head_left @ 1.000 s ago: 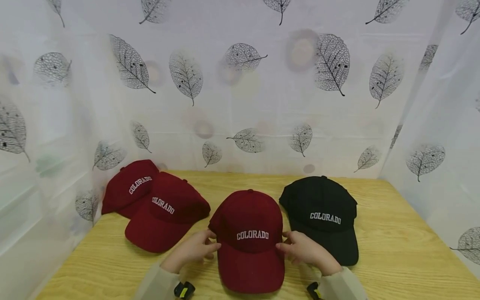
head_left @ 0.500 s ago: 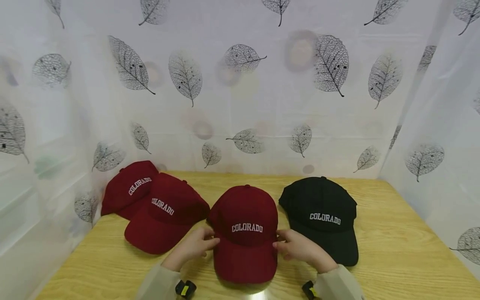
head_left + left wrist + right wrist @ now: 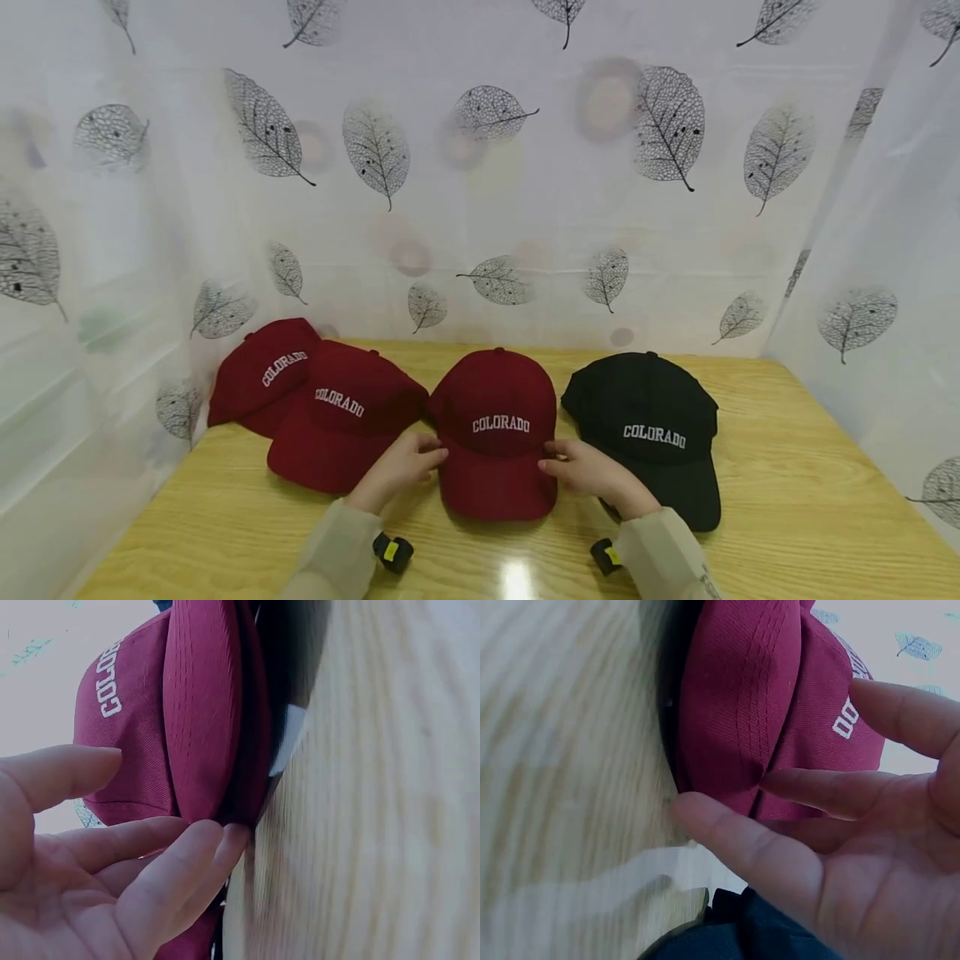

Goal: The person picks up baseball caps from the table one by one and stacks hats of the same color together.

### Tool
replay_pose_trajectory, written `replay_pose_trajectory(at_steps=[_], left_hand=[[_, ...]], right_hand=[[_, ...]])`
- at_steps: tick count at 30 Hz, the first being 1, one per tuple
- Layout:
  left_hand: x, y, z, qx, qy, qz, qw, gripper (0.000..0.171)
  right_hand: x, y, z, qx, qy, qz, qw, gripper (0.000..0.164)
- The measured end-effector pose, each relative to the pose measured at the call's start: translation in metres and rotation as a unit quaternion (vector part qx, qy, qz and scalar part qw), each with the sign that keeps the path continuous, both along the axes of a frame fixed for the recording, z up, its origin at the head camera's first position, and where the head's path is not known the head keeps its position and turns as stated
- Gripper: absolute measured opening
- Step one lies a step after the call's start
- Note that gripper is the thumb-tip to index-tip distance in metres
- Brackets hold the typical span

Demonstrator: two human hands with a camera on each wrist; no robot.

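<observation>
A dark red baseball cap (image 3: 498,475) with white COLORADO lettering lies in the middle of the table, brim towards me. My left hand (image 3: 405,464) is at its left side; in the left wrist view the fingertips (image 3: 202,836) touch the brim's edge, thumb held apart. On the other side my right hand (image 3: 592,475) has its fingers at the seam of brim and crown. In the right wrist view the fingers (image 3: 780,859) are extended, with the thumb away from the cap. Neither hand curls round the brim.
To the left lies another red cap (image 3: 360,417), overlapping a red cap (image 3: 262,379) behind it. A black cap (image 3: 648,408) sits just right of my right hand. A leaf-patterned curtain (image 3: 480,208) encloses the wooden table (image 3: 795,483) at the back and sides.
Both hands and the middle red cap have moved away from me, towards the back of the table. The nearer red cap on the left has shifted slightly right. The black cap stays put.
</observation>
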State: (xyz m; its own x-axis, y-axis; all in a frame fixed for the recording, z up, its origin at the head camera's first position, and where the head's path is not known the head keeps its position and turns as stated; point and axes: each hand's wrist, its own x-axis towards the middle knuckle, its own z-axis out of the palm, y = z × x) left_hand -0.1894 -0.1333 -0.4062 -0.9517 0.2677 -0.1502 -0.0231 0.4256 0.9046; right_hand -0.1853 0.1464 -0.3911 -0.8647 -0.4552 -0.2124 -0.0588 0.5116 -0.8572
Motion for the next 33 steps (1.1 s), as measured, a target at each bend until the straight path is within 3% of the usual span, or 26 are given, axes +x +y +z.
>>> replay_pose_trajectory(at_steps=[7,11,15,19,26,33], left_hand=[[-0.008,0.004,-0.004,-0.003,0.0,0.028,0.9996,0.036],[-0.009,0.005,-0.004,-0.007,0.006,0.033,0.9994,0.034],[-0.01,0.005,-0.003,-0.017,0.012,0.024,0.9995,0.033],[-0.011,0.005,-0.004,-0.035,0.027,0.003,0.999,0.026],[-0.012,0.007,-0.01,-0.059,0.047,-0.036,0.9965,0.021],[-0.012,0.009,-0.011,-0.061,0.043,-0.038,0.9965,0.023]], right_hand=[[-0.006,-0.003,-0.002,-0.008,-0.002,-0.018,1.0,0.056],[-0.009,-0.001,-0.001,-0.003,-0.013,0.016,1.0,0.06],[-0.014,0.002,0.0,0.0,-0.026,0.06,0.998,0.06],[-0.016,0.004,0.001,0.0,-0.032,0.075,0.997,0.058],[-0.018,0.0,0.0,0.04,-0.01,0.094,0.995,0.061],[-0.017,-0.003,0.0,0.085,0.02,0.085,0.993,0.059]])
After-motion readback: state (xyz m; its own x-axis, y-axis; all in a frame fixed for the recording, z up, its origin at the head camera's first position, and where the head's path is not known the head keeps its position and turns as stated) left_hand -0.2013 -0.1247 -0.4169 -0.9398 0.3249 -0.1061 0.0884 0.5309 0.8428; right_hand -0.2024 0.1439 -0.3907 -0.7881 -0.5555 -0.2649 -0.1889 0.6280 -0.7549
